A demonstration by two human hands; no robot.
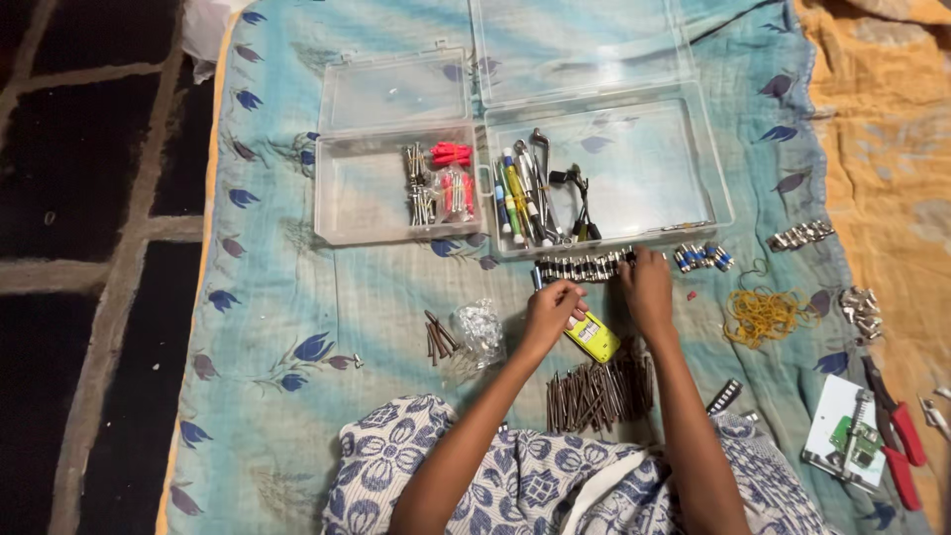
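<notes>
On soft floral cloth (277, 297), hands (599, 297) touch a ridged row of metal bits (584, 267).

Even overhead light; soft shadows; mild glare on lids; dark left edge.

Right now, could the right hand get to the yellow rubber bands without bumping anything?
Probably yes. The right hand rests by the row of small metal pieces, and the rubber bands lie to its right with bare cloth between, apart from one tiny red bit.

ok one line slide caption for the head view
Seated on a blue cloth, left hand and right hand line up small metal bits before two open plastic boxes.
</notes>
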